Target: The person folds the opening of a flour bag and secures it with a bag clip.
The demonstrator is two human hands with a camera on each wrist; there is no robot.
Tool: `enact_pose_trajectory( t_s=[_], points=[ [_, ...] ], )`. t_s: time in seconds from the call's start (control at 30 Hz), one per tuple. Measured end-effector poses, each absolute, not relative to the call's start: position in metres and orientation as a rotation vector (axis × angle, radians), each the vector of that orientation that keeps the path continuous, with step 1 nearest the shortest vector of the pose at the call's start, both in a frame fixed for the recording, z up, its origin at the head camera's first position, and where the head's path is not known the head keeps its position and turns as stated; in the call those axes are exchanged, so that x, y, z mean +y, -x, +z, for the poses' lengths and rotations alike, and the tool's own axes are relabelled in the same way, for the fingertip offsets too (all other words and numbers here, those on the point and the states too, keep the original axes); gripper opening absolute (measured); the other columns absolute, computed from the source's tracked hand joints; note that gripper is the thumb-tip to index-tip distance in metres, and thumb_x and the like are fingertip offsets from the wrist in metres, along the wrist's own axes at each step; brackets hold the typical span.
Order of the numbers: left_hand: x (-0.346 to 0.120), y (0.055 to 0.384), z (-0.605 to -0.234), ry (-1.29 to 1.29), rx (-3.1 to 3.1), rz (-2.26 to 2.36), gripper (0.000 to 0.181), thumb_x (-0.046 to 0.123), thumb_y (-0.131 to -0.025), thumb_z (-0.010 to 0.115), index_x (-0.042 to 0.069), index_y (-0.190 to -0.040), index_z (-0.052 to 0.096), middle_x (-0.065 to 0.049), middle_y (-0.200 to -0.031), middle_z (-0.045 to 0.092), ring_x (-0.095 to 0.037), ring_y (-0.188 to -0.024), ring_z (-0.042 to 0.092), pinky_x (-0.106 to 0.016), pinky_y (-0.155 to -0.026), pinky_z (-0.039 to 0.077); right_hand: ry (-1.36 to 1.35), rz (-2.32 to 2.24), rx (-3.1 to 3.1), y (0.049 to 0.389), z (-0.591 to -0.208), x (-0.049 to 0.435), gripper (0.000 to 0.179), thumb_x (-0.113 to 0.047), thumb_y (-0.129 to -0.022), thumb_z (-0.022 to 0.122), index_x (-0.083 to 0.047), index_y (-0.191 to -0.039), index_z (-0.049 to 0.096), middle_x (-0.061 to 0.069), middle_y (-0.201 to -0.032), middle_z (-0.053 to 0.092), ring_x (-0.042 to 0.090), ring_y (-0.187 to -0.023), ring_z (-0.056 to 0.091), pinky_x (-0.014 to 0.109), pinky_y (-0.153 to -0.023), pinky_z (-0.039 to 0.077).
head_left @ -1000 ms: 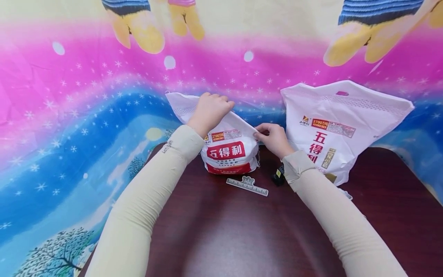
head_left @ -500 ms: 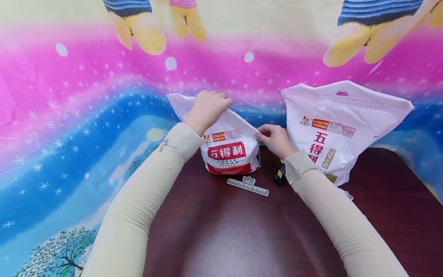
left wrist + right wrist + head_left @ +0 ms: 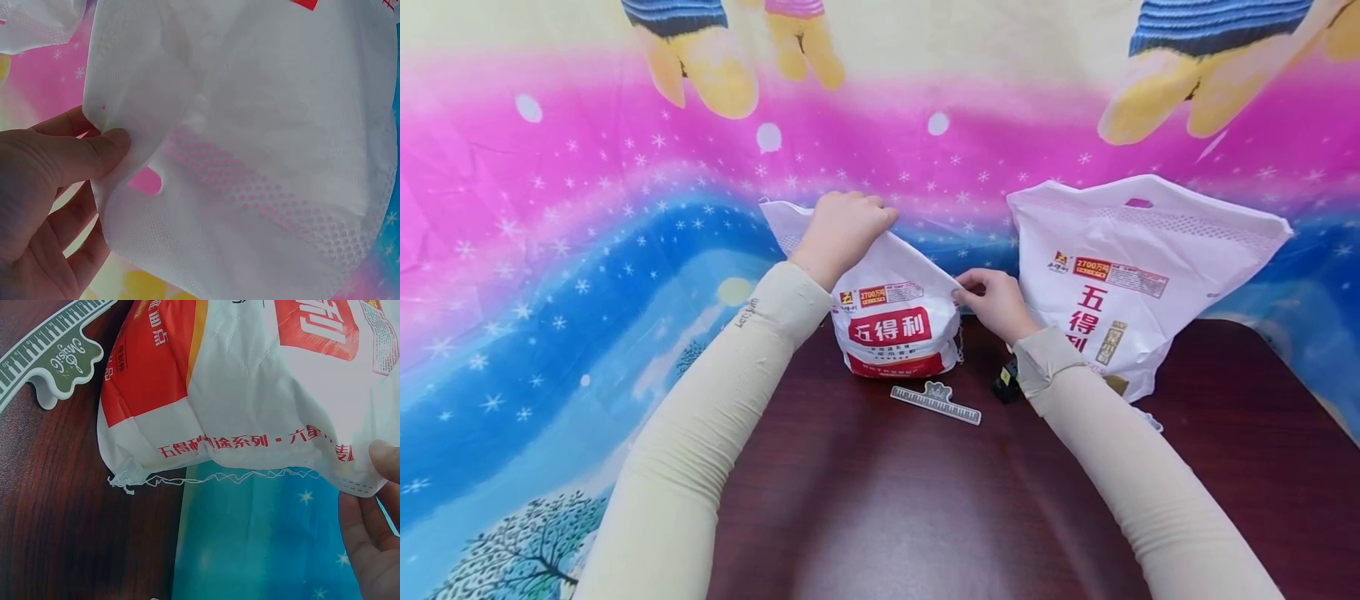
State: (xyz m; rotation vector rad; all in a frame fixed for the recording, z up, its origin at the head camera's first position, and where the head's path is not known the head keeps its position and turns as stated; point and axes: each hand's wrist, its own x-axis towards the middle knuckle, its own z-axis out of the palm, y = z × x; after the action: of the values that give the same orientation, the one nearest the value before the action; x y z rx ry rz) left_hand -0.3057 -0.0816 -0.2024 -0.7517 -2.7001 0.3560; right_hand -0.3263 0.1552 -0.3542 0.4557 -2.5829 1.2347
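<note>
A white flour bag (image 3: 895,292) with red print stands on the dark table, its top flattened and slanting down to the right. My left hand (image 3: 842,237) holds its upper edge; in the left wrist view the thumb of that hand (image 3: 62,162) pinches the white bag top (image 3: 269,94) beside the handle hole (image 3: 147,180). At the bag's right side my right hand (image 3: 995,302) pinches a corner. The right wrist view shows thumb and fingers of this hand (image 3: 372,544) on the stitched corner, with a loose white thread (image 3: 231,477) along the bag's (image 3: 244,394) edge.
A second, larger white flour bag (image 3: 1127,275) stands to the right, its handle edge raised. A piano-key clip (image 3: 936,402) lies in front of the first bag. A small black object (image 3: 1004,382) sits near my right wrist. A printed cloth (image 3: 625,167) hangs behind the table.
My left hand has shifted slightly left, and more of the bag's front shows beside it. My right hand stays at the corner.
</note>
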Motion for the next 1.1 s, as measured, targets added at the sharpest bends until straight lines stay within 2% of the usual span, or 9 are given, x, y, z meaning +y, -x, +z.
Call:
enact_pose_trajectory(
  t_s=[0.2,0.33,0.77,0.97,1.1],
  points=[
    [-0.085,0.304,-0.197,0.726,-2.724,0.322,0.027,0.012,-0.091,0.074,0.018,-0.116,0.065,-0.005,-0.114,0.070,-0.025,-0.101,0.065,-0.043,-0.086,0.055,-0.450,1.250,-2.592,0.326,-0.354,0.155,0.014,-0.012,-0.097,0.070,-0.004,-0.108,0.075,0.014,-0.102,0.074,0.028,-0.098,0.067,0.042,-0.082,0.054],
    [-0.088,0.304,-0.194,0.717,-2.732,0.324,0.035,0.012,-0.090,0.077,0.019,-0.122,0.065,-0.005,-0.118,0.069,-0.025,-0.105,0.065,-0.045,-0.088,0.056,-0.441,1.254,-2.600,0.327,-0.354,0.155,0.015,-0.013,-0.097,0.070,-0.004,-0.108,0.075,0.014,-0.103,0.073,0.028,-0.099,0.066,0.043,-0.083,0.054],
    [-0.094,0.301,-0.187,0.698,-2.723,0.322,0.046,0.013,-0.087,0.081,0.019,-0.129,0.064,-0.007,-0.122,0.068,-0.025,-0.110,0.065,-0.046,-0.094,0.055,-0.430,1.254,-2.604,0.328,-0.355,0.155,0.015,-0.013,-0.098,0.069,-0.004,-0.108,0.075,0.014,-0.104,0.073,0.028,-0.101,0.065,0.043,-0.085,0.054],
    [-0.096,0.302,-0.185,0.733,-2.696,0.331,0.040,0.014,-0.086,0.082,0.017,-0.123,0.067,-0.007,-0.118,0.069,-0.025,-0.107,0.065,-0.045,-0.092,0.056,-0.423,1.248,-2.604,0.328,-0.356,0.154,0.015,-0.013,-0.098,0.069,-0.005,-0.109,0.075,0.014,-0.104,0.073,0.028,-0.100,0.065,0.043,-0.084,0.054],
    [-0.096,0.304,-0.182,0.757,-2.703,0.327,0.029,0.015,-0.087,0.080,0.016,-0.115,0.070,-0.007,-0.111,0.070,-0.024,-0.101,0.065,-0.044,-0.089,0.055,-0.425,1.248,-2.600,0.328,-0.357,0.156,0.016,-0.013,-0.098,0.068,-0.004,-0.110,0.074,0.014,-0.105,0.073,0.029,-0.100,0.065,0.043,-0.083,0.054]
  ],
)
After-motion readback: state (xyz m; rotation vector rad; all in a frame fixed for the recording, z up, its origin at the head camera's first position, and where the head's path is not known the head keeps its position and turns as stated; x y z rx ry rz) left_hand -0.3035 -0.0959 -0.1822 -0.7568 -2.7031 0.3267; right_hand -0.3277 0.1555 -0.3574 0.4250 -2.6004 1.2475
